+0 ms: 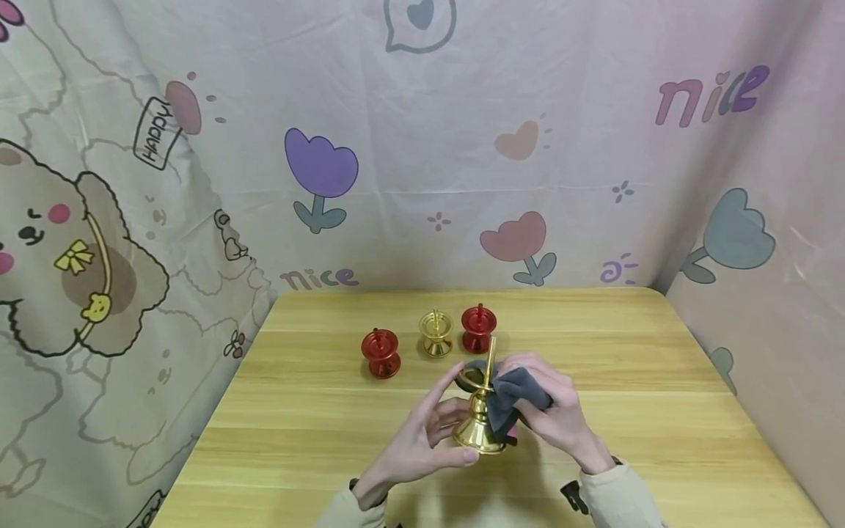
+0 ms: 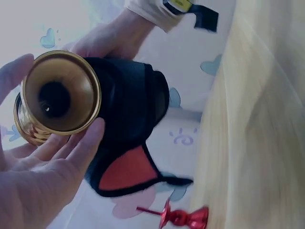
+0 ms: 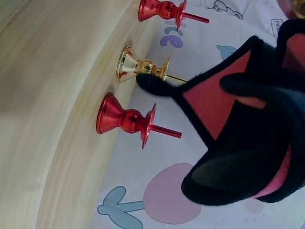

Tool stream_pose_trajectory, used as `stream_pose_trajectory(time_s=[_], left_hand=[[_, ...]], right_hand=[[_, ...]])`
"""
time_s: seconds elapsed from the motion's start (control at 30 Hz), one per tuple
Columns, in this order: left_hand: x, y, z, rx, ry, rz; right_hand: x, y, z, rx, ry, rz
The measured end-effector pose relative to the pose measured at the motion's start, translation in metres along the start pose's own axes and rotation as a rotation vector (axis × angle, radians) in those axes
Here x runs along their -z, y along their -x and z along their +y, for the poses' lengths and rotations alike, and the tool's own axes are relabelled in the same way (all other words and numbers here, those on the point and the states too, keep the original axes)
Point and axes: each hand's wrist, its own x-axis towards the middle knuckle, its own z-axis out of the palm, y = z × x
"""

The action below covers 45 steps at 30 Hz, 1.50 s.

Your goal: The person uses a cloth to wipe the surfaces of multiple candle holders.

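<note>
My left hand (image 1: 422, 444) holds a shiny gold candle holder (image 1: 474, 433) above the table, thumb at its base and fingers round its side. Its spike points up, and its hollow underside (image 2: 78, 109) faces the left wrist camera. A dark grey cloth (image 1: 518, 392) is bunched in my right hand (image 1: 561, 411) and pressed to the spike and dish from the right. In the right wrist view the cloth (image 3: 248, 129) hangs in folds with pinkish-red patches, hiding the right fingers and the held candle holder.
Toward the back of the wooden table (image 1: 297, 433) stand a red candle holder (image 1: 381, 356) at left, a gold one (image 1: 436, 336) in the middle and another red one (image 1: 478, 330) at right, spikes up. A printed fabric backdrop (image 1: 422, 147) rises behind the table.
</note>
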Motion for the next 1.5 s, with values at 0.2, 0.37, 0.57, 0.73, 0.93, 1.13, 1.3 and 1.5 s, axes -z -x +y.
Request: stream_pose_trajectory(time_s=[0.2,0.37,0.57,0.73,0.93,1.13,1.3,1.5], left_hand=[[-0.006,-0.002,0.004,0.074,-0.181,0.074],[-0.008,-0.002,0.003,0.074,-0.176,0.139],[-0.006,-0.001,0.002,0.117,-0.126,0.211],[-0.004,0.000,0.004,0.164,-0.123,0.275],[-0.003,-0.002,0.008,0.154,-0.120,0.338],[-0.006,-0.004,0.011,0.137,-0.144,0.333],[-0.007,-0.004,0.014,0.108,-0.139,0.340],[-0.004,-0.003,0.017,0.076,-0.161,0.302]], right_hand=[[0.001,0.002,0.000,0.001,0.006,0.006],[0.000,0.010,0.003,-0.093,0.129,0.025],[0.002,0.019,0.003,-0.252,0.329,0.024],[0.006,0.025,0.005,-0.238,0.198,0.105],[0.001,0.029,0.008,-0.140,0.037,0.165],[-0.009,0.029,0.004,-0.078,0.036,0.077],[-0.009,0.027,0.002,-0.040,0.050,0.003],[-0.005,0.026,0.002,-0.061,0.032,-0.071]])
